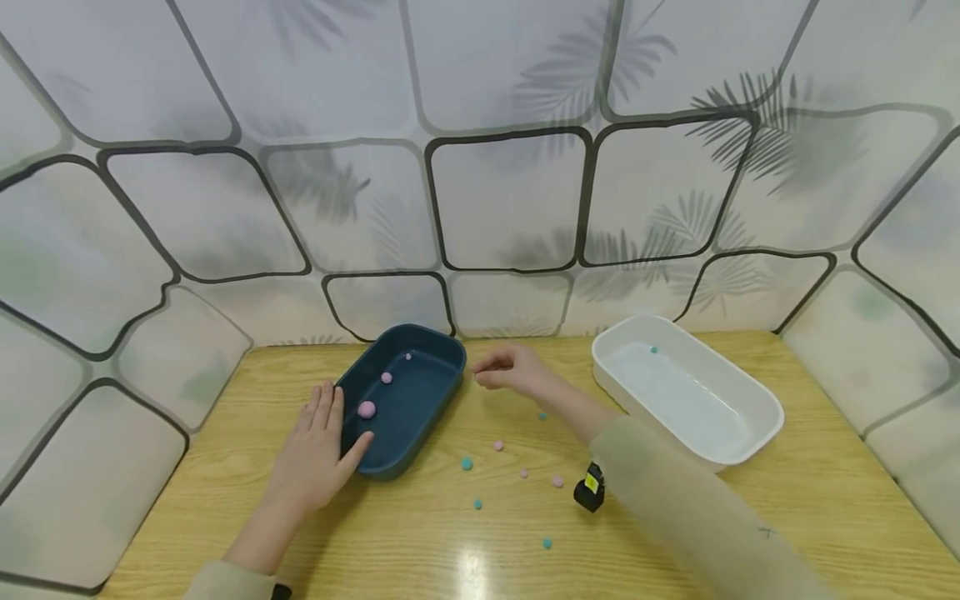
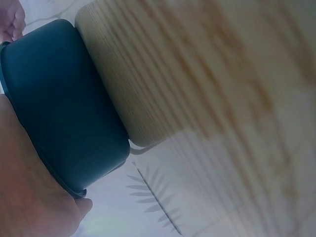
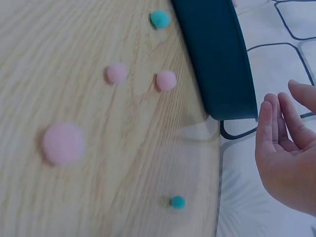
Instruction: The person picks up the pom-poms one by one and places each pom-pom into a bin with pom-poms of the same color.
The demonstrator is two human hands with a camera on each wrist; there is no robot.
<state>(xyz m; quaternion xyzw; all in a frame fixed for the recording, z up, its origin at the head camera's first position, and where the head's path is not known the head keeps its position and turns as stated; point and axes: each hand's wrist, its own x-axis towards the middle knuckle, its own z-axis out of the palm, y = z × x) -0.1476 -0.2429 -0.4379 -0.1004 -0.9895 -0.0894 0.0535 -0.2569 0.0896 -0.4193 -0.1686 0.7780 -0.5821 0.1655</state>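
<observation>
The dark blue bin (image 1: 442, 400) stands on the left of the table, with three pink pompoms inside, the largest pink pompom (image 1: 366, 409) nearest the front. My left hand (image 1: 318, 454) rests on its left rim, fingers straight and thumb reaching over the edge. Just beyond the bin's right rim hovers my right hand (image 1: 513, 371). In the right wrist view its fingers (image 3: 266, 123) are extended, the thumb stands apart from them, and nothing shows between. Loose on the table lie several pompoms, among them a teal pompom (image 1: 467, 463) and a pink pompom (image 1: 557, 481).
A white bin (image 1: 697, 392) with one small teal pompom (image 1: 654, 350) stands at the back right, beyond my right forearm. A black wrist camera (image 1: 590, 490) sits by the right sleeve. Patterned walls (image 1: 510, 200) close off the wooden table (image 1: 375, 550) at the back and sides.
</observation>
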